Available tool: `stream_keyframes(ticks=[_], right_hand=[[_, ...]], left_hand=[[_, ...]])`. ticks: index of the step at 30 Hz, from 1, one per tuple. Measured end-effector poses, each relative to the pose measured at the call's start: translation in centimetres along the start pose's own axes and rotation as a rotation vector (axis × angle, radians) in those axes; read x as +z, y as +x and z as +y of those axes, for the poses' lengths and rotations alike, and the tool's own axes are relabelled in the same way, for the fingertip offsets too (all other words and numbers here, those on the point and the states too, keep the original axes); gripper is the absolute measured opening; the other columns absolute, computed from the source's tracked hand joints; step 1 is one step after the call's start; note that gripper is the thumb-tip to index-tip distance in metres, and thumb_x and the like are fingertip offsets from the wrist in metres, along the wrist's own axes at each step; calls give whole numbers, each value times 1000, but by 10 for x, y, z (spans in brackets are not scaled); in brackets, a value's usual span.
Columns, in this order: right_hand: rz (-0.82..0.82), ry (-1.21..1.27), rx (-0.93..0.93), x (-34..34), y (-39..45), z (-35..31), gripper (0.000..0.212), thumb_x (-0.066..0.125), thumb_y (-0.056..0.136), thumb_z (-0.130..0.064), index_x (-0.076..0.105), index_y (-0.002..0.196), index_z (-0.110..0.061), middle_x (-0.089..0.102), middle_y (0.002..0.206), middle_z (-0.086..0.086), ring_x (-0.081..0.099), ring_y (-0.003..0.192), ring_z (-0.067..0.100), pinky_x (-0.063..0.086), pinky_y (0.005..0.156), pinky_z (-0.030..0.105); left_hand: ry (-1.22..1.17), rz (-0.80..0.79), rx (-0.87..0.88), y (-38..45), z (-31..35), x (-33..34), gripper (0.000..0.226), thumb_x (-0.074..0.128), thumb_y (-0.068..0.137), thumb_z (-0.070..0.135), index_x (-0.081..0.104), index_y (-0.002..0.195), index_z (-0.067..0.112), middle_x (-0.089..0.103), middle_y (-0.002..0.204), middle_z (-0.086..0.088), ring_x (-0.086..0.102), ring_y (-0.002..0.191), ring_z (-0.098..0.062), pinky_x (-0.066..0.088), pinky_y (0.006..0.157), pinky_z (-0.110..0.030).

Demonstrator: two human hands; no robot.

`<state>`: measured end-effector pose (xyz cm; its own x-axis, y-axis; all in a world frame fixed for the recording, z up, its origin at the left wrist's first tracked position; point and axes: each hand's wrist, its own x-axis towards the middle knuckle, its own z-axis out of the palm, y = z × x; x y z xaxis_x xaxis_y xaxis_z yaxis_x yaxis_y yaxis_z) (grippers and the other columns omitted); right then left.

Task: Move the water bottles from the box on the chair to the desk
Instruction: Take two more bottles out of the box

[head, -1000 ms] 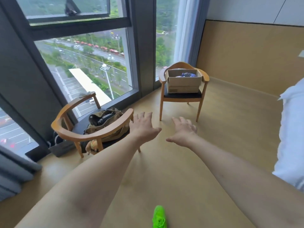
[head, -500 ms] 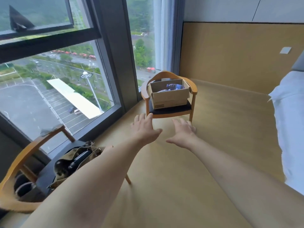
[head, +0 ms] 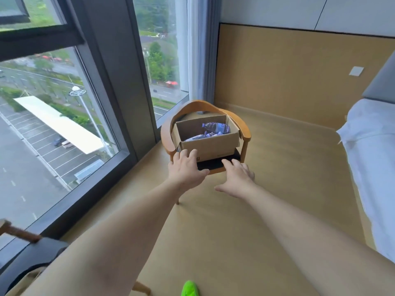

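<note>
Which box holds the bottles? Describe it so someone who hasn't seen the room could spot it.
Find the tall window, then the wooden armchair by the curtain at its right end. On the chair's dark seat sits an open brown cardboard box; inside lie plastic water bottles with purple labels. No other box shows in view.

Windows (head: 53, 129): tall panes in dark frames, left side; daylight, with a car park and road below.
Curtain (head: 202, 60): pale, hanging in the corner.
Wall (head: 288, 73): tan wood panel below, white panels above, small pale plate.
Floor (head: 235, 231): light wood.
Bed (head: 376, 157): white bedding, right edge.
</note>
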<state>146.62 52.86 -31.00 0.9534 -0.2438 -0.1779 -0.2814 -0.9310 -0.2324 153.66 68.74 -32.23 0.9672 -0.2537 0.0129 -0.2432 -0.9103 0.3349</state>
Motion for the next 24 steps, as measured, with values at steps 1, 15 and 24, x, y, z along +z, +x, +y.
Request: stream_keyframes(ticks=[1, 15, 24], right_hand=[[2, 1, 9, -4, 20, -3, 96, 76, 74, -58, 26, 151, -31, 30, 155, 6, 29, 140, 30, 31, 108, 45], [-34, 59, 20, -25, 277, 3, 93, 73, 75, -60, 29, 150, -29, 34, 155, 4, 32, 138, 31, 35, 106, 48], [-201, 69, -35, -4, 488, 42, 86, 66, 82, -60, 27, 152, -28, 35, 154, 4, 32, 139, 32, 34, 108, 49]], left_hand=[[3, -7, 8, 22, -2, -2, 76, 56, 77, 64, 38, 142, 28, 43, 144, -5, 34, 134, -30, 39, 104, -48], [-37, -83, -12, 272, -1, 27, 77, 59, 84, 58, 32, 149, 27, 38, 151, -4, 31, 140, -29, 37, 108, -46], [-49, -211, -227, 441, -7, 96, 75, 59, 85, 55, 35, 148, 22, 44, 145, -7, 36, 135, -30, 38, 108, -46]])
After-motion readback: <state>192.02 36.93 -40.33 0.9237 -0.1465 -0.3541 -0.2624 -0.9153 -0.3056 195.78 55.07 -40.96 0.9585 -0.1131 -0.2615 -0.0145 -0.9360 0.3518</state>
